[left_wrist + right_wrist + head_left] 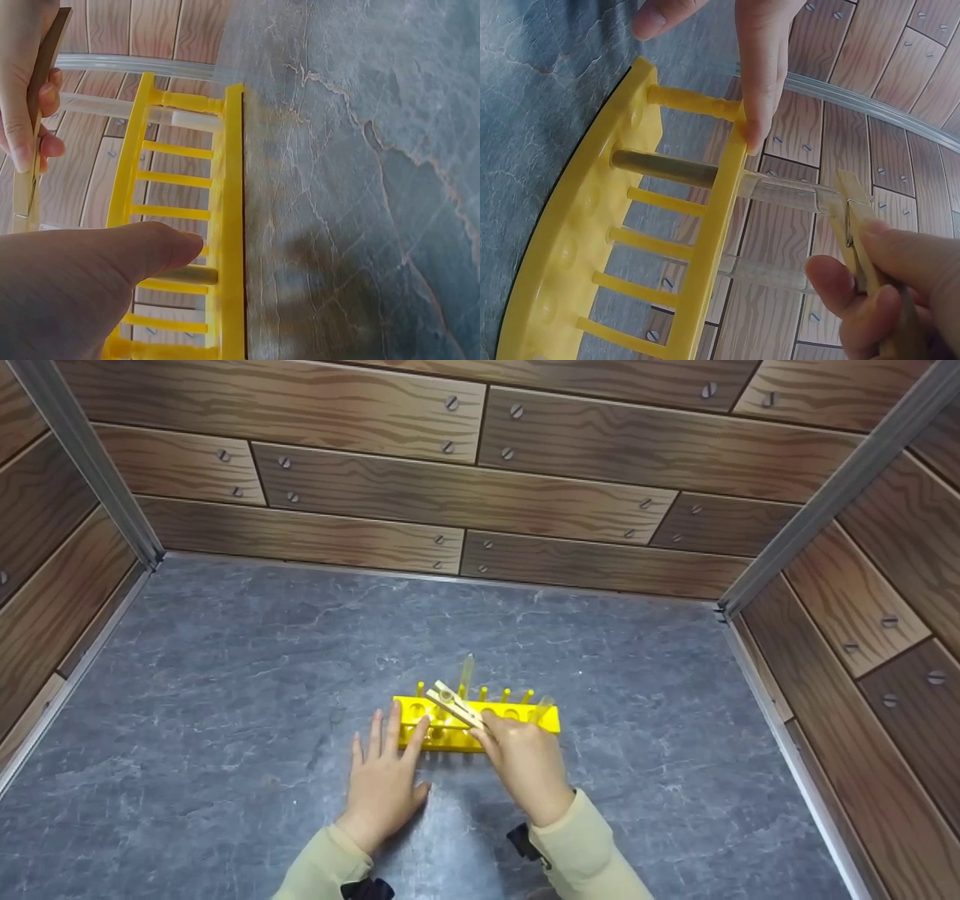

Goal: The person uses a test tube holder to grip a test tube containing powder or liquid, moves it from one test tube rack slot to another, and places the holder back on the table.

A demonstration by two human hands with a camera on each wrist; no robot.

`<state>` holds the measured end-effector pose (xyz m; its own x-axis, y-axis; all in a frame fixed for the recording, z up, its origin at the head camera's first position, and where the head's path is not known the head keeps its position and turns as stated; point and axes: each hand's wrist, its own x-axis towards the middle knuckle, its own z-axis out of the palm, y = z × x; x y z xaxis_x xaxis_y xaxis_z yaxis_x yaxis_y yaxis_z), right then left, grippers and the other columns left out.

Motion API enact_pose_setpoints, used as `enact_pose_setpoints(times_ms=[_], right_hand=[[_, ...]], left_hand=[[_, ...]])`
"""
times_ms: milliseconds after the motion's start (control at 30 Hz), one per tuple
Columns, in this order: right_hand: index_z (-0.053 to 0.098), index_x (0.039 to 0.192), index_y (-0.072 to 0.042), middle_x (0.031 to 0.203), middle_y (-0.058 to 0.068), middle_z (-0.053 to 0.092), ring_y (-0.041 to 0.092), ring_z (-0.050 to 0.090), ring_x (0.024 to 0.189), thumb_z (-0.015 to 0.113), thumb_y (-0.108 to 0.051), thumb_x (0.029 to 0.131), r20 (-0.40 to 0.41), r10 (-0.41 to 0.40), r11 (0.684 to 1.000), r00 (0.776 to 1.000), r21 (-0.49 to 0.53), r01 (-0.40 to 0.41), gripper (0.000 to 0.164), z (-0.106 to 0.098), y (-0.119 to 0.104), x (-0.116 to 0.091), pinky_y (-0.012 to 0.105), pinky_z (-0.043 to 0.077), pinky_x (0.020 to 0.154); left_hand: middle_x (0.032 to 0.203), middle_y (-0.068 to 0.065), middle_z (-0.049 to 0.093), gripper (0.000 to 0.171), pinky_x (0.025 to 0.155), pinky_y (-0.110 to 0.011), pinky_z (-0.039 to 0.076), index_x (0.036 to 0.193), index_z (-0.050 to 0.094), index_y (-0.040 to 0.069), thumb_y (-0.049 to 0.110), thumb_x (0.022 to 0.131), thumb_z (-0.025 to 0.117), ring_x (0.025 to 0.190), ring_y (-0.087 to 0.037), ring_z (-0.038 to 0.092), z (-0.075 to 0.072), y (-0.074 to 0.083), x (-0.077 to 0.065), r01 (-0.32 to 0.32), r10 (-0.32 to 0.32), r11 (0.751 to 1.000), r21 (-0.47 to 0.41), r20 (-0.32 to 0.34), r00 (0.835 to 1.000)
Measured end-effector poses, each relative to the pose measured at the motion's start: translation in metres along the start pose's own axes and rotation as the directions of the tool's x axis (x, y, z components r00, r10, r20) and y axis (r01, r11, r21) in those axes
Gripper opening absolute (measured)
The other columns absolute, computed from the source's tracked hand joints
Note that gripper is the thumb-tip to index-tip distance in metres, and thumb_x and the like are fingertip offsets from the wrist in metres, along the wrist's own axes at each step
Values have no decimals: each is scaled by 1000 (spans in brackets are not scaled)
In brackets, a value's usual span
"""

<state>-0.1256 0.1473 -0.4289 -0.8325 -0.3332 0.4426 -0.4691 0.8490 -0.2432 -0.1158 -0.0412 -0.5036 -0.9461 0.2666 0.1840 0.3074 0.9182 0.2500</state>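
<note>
A yellow test tube rack [480, 742] stands on the floor in the middle. My left hand [384, 787] spreads its fingers against the rack's left part; in the right wrist view a straight finger [759, 90] rests on its top bar. My right hand [529, 761] grips a wooden test tube clamp [456, 706] over the rack. In the right wrist view the clamp's front end is at the upper end of a glass test tube [780, 191]. That tube stands in the rack with greyish-brown contents [667, 167] in its lower part.
A clear test tube [466, 671] rises from the rack's back row. Another test tube [544, 709] stands at its right end. Yellow pegs [507, 695] line the back. Wood-patterned walls [360, 480] enclose the grey marbled surface [247, 675] on the back and both sides.
</note>
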Motion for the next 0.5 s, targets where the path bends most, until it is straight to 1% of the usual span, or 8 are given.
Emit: enact_pose_setpoints(times_ms=[133,367,500], right_hand=[[70,92,-6,66,2,65,8,51,47,67,-24,85,2,4,1000,1000,10,-4,19,0,0,0,18,44,43],[67,87,-9,59,-3,57,7,44,45,66,-27,87,5,-9,1000,1000,-15,9,18,-2,0,0,21,39,41],[68,88,-9,59,-3,57,7,44,45,65,-27,87,8,-9,1000,1000,-10,9,18,-2,1,0,20,40,41]], left_hand=[[152,-24,11,92,102,-67,19,148,28,18,43,73,75,135,-47,14,0,0,1,0,0,1000,-5,9,1000],[152,-23,10,93,102,-66,20,148,28,18,43,72,76,135,-46,15,0,0,0,7,-7,1000,11,15,1000],[152,-23,9,93,102,-67,20,148,27,18,43,72,76,135,-47,15,0,0,1,8,-8,1000,11,18,1000]])
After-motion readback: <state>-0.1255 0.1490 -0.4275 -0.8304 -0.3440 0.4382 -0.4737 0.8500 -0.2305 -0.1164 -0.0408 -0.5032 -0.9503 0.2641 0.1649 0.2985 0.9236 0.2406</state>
